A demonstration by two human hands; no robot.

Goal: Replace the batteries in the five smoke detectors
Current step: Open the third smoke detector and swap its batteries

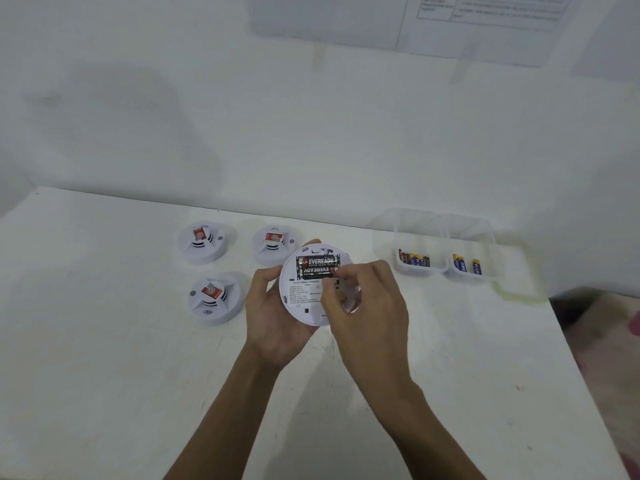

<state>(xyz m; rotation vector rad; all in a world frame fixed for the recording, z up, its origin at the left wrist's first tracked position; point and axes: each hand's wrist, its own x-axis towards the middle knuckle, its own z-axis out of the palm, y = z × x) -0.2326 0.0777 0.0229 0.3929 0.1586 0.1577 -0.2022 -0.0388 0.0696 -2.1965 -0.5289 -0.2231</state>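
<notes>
My left hand grips a white smoke detector turned back side up above the table. Two black batteries lie side by side in its open compartment. My right hand is curled over the detector's right half, its fingertips pinching at the right end of the lower battery. Three more white detectors with red labels sit on the table: one at far left, one to its right, and one nearer me.
At the right, two clear plastic containers hold blue-and-yellow batteries, the left one with several, the right one with two. A white wall rises behind the white table. The table's right edge drops off near a pink patterned surface.
</notes>
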